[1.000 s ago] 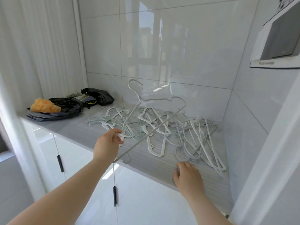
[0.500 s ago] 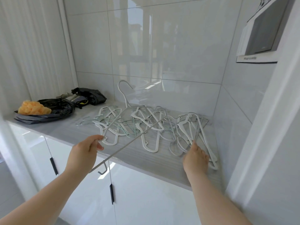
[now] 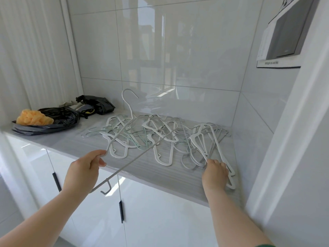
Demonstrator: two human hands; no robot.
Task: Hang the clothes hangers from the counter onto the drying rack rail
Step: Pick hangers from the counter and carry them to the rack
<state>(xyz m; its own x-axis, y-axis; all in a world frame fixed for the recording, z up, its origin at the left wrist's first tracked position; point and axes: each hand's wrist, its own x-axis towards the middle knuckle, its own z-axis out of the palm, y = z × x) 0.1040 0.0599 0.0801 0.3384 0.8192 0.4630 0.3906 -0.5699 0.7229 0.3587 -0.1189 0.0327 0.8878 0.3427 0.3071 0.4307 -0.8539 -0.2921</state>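
Progress stands at the very start: no hanger has reached the drying rack rail, which is nowhere in view, and the heap of hangers (image 3: 160, 136) lies tangled across the counter (image 3: 151, 177), white and pale green ones interlocked. One item is in hand. My left hand (image 3: 83, 173) grips the held hanger (image 3: 142, 154) at its shoulder end, fingers (image 3: 96, 154) and thumb clamped round the wire; its hook stands up near the wall tiles and its lower bar slants out past the counter's front edge. My right hand (image 3: 214, 175) is at the right-hand cluster of the heap, its fingers (image 3: 216, 164) pushed in among the hanger ends. Whether they have closed on one I cannot tell, as the hangers hide the tips. Black bags (image 3: 58, 118) and an orange bundle (image 3: 33, 118) sit at the counter's far left, apart from the heap. Remaining, in my judgement: free a second hanger, carry both to the rail, then repeat for nearly the whole heap. Against a second ago: my right hand then lay flat on bare counter short of the heap; half a second ago it had reached the right-hand cluster, and it remains there. My left grip is unchanged, though the held hanger now sits lower and nearer to me.
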